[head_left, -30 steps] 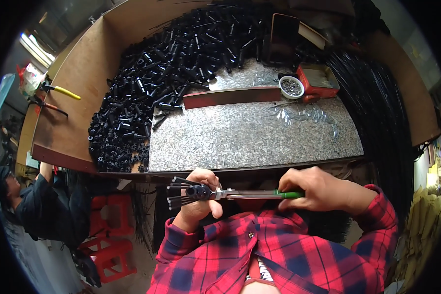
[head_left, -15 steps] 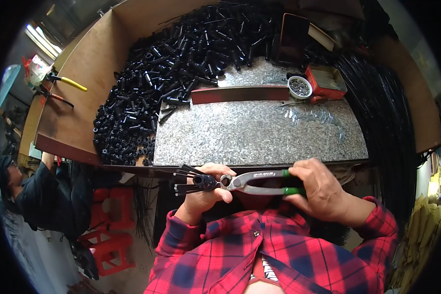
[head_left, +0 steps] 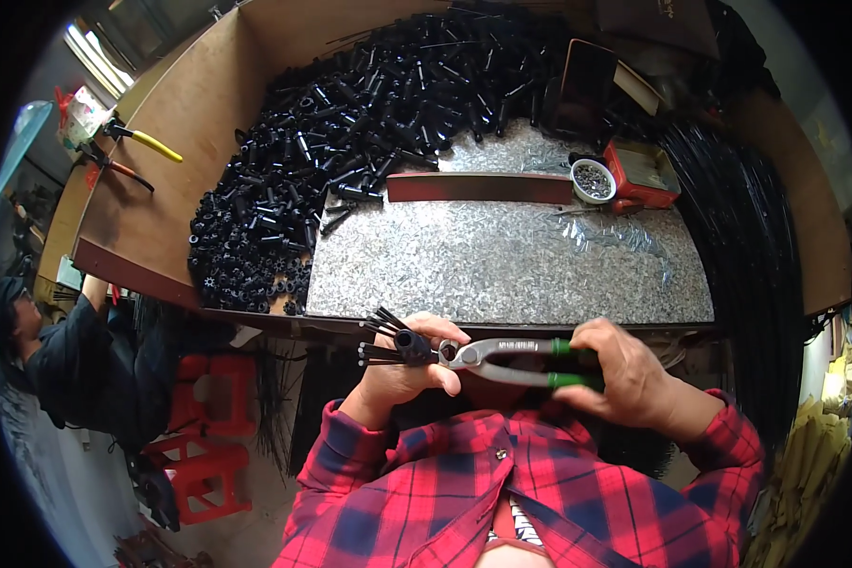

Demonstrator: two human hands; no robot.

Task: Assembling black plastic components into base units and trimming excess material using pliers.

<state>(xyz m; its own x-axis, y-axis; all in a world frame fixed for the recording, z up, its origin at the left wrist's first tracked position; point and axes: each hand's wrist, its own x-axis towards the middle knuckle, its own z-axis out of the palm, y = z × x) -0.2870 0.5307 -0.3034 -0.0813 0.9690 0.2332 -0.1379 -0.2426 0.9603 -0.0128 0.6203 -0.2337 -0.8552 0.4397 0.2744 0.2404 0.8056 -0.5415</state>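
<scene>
Near the front edge of the table, my left hand (head_left: 402,381) is closed around a round black plastic hub (head_left: 413,346). Several thin black rods (head_left: 381,357) with pale tips fan out from the hub to the left. My right hand (head_left: 630,377) grips a pair of end-cutting pincers (head_left: 485,361) by its green handles, which stand apart. The rounded metal jaws of the pincers are at the hub's right side, beside my left thumb and fingers. What lies between the jaws is too small to make out.
Ahead is a stone-patterned board (head_left: 502,270) with a dark red strip (head_left: 478,187). Black tubular parts (head_left: 388,95) are heaped behind and left of it. A white cup (head_left: 593,180) of small metal pieces, a red box (head_left: 646,177) and long black rods (head_left: 738,208) stand right. Another person (head_left: 90,369) works at left.
The hub and its rods have tilted slightly upward in my left hand. The pincers stay beside the hub with both handles still in my right hand. The whole view has shifted a little.
</scene>
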